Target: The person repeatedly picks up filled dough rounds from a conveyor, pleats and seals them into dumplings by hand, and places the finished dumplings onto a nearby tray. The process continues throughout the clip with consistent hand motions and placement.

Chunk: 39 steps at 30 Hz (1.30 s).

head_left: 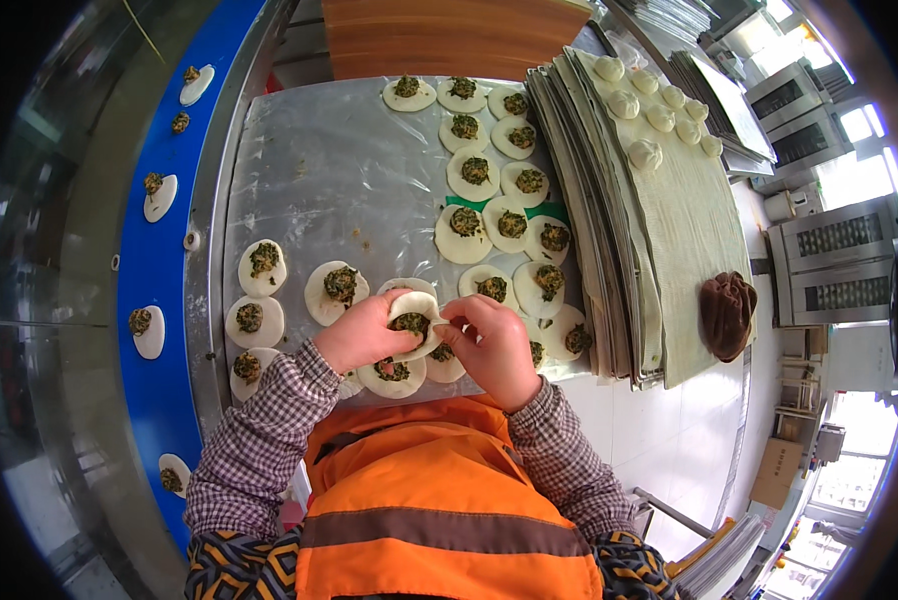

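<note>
A round dough wrapper (427,308) with dark green filling in its middle is held up over the near edge of the table. My left hand (361,335) cups it from the left, the thumb by the filling. On the other side my right hand (496,350) pinches its raised right rim between thumb and fingertips. The wrapper is cupped, its top still open and the filling showing. Beneath and around my hands lie flat filled wrappers, one just below (394,380) and another at the left (337,288). My hands partly cover several of them.
A blue conveyor belt (154,260) at the left carries dough rounds with filling. More filled wrappers (474,172) lie in rows on the plastic-covered table (309,170). At right, stacked trays (594,220) bear closed buns (645,154) and a dark brown cloth-like item (727,316).
</note>
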Each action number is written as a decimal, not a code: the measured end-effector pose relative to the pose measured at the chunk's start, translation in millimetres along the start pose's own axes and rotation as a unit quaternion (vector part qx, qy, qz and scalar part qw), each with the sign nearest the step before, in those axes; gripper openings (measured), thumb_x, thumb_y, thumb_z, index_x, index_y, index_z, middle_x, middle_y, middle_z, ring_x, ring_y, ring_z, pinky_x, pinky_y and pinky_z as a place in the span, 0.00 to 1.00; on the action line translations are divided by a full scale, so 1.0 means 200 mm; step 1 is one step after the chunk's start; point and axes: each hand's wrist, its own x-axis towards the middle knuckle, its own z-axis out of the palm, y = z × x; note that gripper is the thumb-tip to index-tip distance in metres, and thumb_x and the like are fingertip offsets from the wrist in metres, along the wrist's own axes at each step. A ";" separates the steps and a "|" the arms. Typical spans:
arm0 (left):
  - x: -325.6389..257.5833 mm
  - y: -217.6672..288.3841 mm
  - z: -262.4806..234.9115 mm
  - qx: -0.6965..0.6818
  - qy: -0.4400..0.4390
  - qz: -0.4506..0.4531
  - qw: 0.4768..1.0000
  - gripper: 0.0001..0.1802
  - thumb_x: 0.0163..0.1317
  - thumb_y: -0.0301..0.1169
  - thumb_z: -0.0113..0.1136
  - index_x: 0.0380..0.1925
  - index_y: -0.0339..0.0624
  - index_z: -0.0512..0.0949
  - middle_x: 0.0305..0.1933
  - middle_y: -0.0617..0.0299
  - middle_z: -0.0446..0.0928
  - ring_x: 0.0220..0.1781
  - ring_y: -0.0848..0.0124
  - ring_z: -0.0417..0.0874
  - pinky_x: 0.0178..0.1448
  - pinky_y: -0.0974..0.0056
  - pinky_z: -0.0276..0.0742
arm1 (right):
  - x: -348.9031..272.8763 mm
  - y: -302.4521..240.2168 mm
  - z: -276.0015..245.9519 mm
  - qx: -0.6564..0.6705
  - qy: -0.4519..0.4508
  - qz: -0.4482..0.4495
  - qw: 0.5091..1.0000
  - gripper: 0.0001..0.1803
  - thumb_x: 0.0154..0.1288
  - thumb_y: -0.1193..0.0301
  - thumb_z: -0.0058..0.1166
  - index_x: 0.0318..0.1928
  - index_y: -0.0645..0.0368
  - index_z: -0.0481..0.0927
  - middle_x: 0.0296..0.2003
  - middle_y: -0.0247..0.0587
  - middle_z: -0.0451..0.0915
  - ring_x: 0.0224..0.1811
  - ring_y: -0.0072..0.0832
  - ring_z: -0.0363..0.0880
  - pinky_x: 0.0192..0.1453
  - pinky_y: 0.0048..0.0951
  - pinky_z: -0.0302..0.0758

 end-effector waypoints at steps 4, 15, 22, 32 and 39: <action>0.00 0.01 0.00 0.000 -0.022 0.001 1.000 0.27 0.58 0.25 0.62 0.60 0.38 0.70 0.44 0.61 0.80 0.38 0.77 0.82 0.35 0.71 0.79 | -0.02 0.02 0.04 0.136 0.013 0.104 0.985 0.07 0.61 0.78 0.61 0.39 0.65 0.79 0.27 0.34 0.79 0.28 0.19 0.77 0.33 0.21 0.75; -0.03 0.00 0.02 0.034 -0.072 -0.037 0.996 0.22 0.59 0.30 0.56 0.55 0.42 0.74 0.35 0.63 0.80 0.25 0.78 0.78 0.24 0.71 0.73 | -0.09 0.00 0.05 0.069 -0.001 0.051 0.996 0.07 0.56 0.78 0.63 0.36 0.64 0.79 0.28 0.47 0.79 0.25 0.36 0.78 0.30 0.29 0.73; 0.01 0.01 -0.01 0.095 -0.166 -0.041 0.981 0.22 0.59 0.32 0.55 0.55 0.44 0.74 0.29 0.65 0.79 0.23 0.79 0.76 0.25 0.70 0.71 | -0.11 0.00 0.05 0.065 -0.025 0.036 0.997 0.09 0.57 0.78 0.62 0.39 0.64 0.79 0.28 0.45 0.80 0.26 0.34 0.79 0.30 0.30 0.75; -0.04 -0.06 0.04 -0.032 0.022 0.034 0.999 0.23 0.59 0.24 0.58 0.56 0.37 0.73 0.38 0.60 0.81 0.32 0.75 0.80 0.34 0.69 0.77 | -0.09 0.01 0.08 0.229 -0.001 0.176 0.957 0.07 0.61 0.77 0.61 0.38 0.66 0.77 0.27 0.38 0.78 0.23 0.21 0.78 0.30 0.23 0.74; 0.01 -0.02 -0.01 0.177 -0.067 0.029 0.982 0.25 0.54 0.26 0.59 0.55 0.38 0.74 0.46 0.52 0.81 0.47 0.61 0.83 0.52 0.61 0.77 | -0.08 0.01 0.07 0.126 0.008 0.090 0.988 0.06 0.62 0.79 0.60 0.39 0.66 0.78 0.28 0.33 0.81 0.28 0.18 0.78 0.31 0.20 0.75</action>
